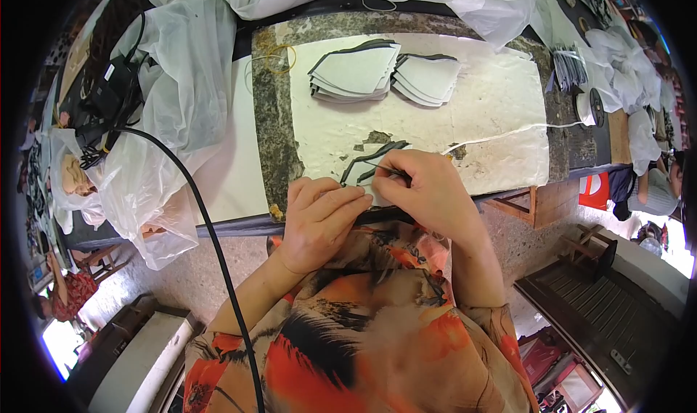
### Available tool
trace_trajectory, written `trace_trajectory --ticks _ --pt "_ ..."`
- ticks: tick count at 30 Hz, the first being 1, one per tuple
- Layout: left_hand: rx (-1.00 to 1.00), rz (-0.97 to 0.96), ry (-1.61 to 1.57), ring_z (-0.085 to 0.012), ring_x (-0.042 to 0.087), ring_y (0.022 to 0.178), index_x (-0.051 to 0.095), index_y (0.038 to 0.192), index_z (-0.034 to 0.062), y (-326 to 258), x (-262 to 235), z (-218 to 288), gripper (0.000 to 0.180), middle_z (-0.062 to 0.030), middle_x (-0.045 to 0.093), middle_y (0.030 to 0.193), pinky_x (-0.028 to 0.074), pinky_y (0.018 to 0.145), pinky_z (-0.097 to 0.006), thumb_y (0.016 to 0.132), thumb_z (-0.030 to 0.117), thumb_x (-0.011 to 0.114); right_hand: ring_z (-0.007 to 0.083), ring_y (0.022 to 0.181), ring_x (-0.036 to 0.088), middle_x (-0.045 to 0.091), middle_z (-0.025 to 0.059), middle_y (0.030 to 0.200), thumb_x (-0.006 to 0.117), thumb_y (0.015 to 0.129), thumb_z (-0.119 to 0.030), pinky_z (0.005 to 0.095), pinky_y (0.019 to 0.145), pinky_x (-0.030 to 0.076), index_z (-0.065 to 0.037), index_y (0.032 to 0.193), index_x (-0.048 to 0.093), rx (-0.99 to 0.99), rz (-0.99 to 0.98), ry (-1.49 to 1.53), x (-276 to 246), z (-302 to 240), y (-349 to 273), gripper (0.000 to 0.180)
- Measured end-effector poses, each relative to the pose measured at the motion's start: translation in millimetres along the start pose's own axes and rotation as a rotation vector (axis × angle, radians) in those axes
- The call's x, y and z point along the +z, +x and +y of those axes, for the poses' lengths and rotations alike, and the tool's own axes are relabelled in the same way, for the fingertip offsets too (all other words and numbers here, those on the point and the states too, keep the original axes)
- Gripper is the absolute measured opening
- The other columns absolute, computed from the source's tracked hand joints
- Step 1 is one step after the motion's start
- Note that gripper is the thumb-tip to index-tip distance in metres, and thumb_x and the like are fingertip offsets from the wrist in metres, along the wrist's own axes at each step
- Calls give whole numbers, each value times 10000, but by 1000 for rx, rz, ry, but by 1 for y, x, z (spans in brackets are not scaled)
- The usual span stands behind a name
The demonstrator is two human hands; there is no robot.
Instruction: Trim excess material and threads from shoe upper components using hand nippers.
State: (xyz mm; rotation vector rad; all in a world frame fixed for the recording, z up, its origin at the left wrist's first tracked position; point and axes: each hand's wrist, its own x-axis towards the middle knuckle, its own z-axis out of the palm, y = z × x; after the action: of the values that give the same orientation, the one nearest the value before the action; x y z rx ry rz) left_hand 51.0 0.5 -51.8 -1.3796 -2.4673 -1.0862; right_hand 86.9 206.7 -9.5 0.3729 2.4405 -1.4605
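Head view: right hand (430, 189) at the near edge of the worktable, thumb and forefinger pinched narrow on a thin dark strip (394, 171). Left hand (325, 215) just beside, palm down, fingers slightly bent and close together, fingertips at the near side of a black-edged white panel (363, 166); underside hidden, impossible to tell about any hold there. Panel between both hands, partly covered by them, on a worn white sheet (494, 86) with peeled dark patches. Beneath the sheet, a mottled grey slab (274, 133). Farther back on the sheet, two fanned stacks of similar panels side by side, larger left stack (352, 70) and smaller right stack (428, 80). White cord (508, 131) across the sheet, from near the right hand to a spool (597, 107). Leftward, translucent plastic bag (185, 72) and curving black cable (210, 228).
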Motion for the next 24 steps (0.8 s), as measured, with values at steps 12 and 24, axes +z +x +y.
trace_trajectory --ticks 12,24 --pt "-7 -4 10 -232 596 970 754 985 124 2 0 1 281 -5 698 1103 424 853 -366 709 74 768 372 736 657 668 170 777 626 852 -199 447 667 513 -27 860 649 -58 85 -131 4 0 3 174" --pt "-17 -72 15 -232 580 1038 700 1033 143 0 2 -2 282 -2 672 1193 393 905 -394 754 108 724 210 624 573 629 126 733 670 846 -157 321 624 475 11 907 651 -1 90 30 -3 6 2 179"
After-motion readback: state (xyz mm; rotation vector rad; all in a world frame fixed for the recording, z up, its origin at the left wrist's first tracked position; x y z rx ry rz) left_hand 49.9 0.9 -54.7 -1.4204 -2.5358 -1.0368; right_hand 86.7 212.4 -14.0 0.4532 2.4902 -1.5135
